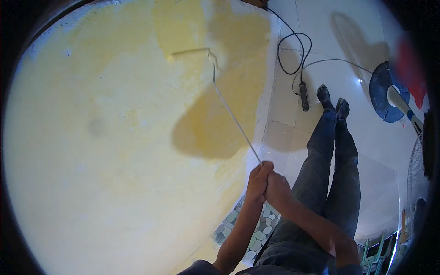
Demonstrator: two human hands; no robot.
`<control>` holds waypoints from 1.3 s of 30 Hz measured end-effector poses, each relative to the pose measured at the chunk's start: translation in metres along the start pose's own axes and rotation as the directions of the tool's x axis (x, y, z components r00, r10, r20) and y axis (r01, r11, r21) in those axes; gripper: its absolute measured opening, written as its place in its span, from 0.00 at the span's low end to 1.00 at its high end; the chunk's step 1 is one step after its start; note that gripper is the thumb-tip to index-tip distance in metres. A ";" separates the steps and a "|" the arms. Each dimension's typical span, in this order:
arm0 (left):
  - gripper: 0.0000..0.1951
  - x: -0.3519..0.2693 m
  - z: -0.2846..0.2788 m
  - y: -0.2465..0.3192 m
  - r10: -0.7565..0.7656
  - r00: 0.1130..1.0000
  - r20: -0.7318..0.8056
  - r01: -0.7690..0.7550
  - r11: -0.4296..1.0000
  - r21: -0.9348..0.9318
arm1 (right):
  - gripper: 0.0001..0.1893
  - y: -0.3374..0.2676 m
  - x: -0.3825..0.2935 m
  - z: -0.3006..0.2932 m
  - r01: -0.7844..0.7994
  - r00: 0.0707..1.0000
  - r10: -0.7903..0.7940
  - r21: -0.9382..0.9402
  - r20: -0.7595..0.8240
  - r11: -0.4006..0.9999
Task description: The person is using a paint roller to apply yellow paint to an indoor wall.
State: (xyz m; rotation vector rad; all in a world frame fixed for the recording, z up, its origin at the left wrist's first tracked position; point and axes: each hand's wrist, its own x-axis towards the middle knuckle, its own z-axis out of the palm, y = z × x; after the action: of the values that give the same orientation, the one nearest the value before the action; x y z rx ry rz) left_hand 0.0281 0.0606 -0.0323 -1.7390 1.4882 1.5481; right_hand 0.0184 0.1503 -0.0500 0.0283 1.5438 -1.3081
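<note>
My left hand (pixel 257 181) and my right hand (pixel 279 191) are closed one against the other around the handle end of a paint roller. From my fists the roller's thin metal rod (pixel 236 121) runs up and to the left, with a bend near its far end. The roller cover (pixel 190 52), coated in yellow, lies against a wall (pixel 120 137) painted patchy yellow. Deeper yellow shows around the cover and along the wall's edge on the right. The handle itself is hidden inside my hands.
A power strip (pixel 304 97) with a looped black cable (pixel 279 56) lies on the tiled floor (pixel 374 147) near my feet. At right stands a fan's round base (pixel 378 92), beside a blurred red object (pixel 410 68). Pebble-patterned tiles (pixel 256 245) border the wall below; green chair-like furniture (pixel 373 252) is lower right.
</note>
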 end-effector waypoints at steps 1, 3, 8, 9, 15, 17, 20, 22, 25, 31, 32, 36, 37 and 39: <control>0.09 0.005 0.005 0.010 0.028 1.000 0.012 -0.029 0.998 0.049 | 0.08 -0.004 0.007 -0.004 -0.007 1.000 0.006 -0.007 -0.016 1.000; 0.10 0.019 0.017 0.030 0.038 0.999 0.028 -0.040 0.997 0.066 | 0.08 -0.017 0.028 -0.024 0.026 0.999 -0.027 -0.022 -0.027 0.999; 0.09 0.015 0.023 0.006 0.016 0.999 0.044 -0.016 1.000 -0.001 | 0.08 0.012 0.014 -0.013 0.032 0.999 -0.034 -0.062 -0.037 0.998; 0.08 0.008 0.020 -0.001 -0.030 0.999 0.012 0.031 0.998 -0.054 | 0.08 0.010 0.009 -0.013 0.032 0.999 -0.034 -0.061 -0.036 0.998; 0.10 0.027 0.030 0.030 -0.007 0.995 0.096 0.009 1.000 -0.027 | 0.08 -0.010 0.027 -0.038 0.081 0.994 -0.085 -0.054 -0.068 0.995; 0.10 0.029 0.031 0.032 0.047 0.993 0.107 -0.045 0.999 -0.016 | 0.09 -0.009 0.031 -0.038 0.123 0.986 -0.132 -0.083 -0.105 0.989; 0.09 0.017 0.022 -0.002 -0.033 0.998 0.060 0.036 0.998 -0.046 | 0.08 0.015 0.010 -0.022 0.040 0.999 -0.041 -0.049 -0.020 0.998; 0.09 0.012 0.021 -0.001 -0.069 0.997 0.038 0.071 0.997 -0.039 | 0.08 0.012 0.011 -0.020 0.048 0.998 -0.051 -0.060 -0.041 0.997; 0.08 0.034 0.031 0.028 -0.043 0.992 0.115 0.050 0.997 -0.056 | 0.08 -0.002 0.033 -0.033 0.070 0.994 -0.073 -0.045 -0.078 0.997; 0.08 0.036 0.033 0.012 0.029 0.994 0.103 -0.026 0.999 -0.027 | 0.09 0.015 0.029 -0.031 0.097 0.990 -0.105 -0.089 -0.089 0.991; 0.08 0.035 0.028 0.000 -0.011 0.996 0.089 0.014 0.999 -0.037 | 0.09 0.021 0.023 -0.027 0.063 0.996 -0.066 -0.057 -0.054 0.996; 0.08 0.040 0.030 0.002 -0.091 0.993 0.072 0.095 0.994 -0.046 | 0.09 0.027 0.031 -0.021 0.026 0.998 -0.030 -0.072 -0.063 0.997; 0.08 0.049 0.033 0.009 -0.070 0.988 0.137 0.083 0.992 -0.091 | 0.10 0.017 0.038 -0.033 0.031 0.996 -0.036 -0.053 -0.087 0.998; 0.08 0.058 0.040 0.015 -0.050 0.978 0.205 0.080 0.987 -0.139 | 0.11 0.015 0.047 -0.042 0.030 0.993 -0.035 -0.038 -0.113 0.999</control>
State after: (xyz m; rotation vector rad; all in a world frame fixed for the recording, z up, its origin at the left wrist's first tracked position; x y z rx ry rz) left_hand -0.0136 0.0618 -0.0909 -1.6343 1.2354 1.7788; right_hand -0.0215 0.1594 -0.1002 0.0556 1.6701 -1.3231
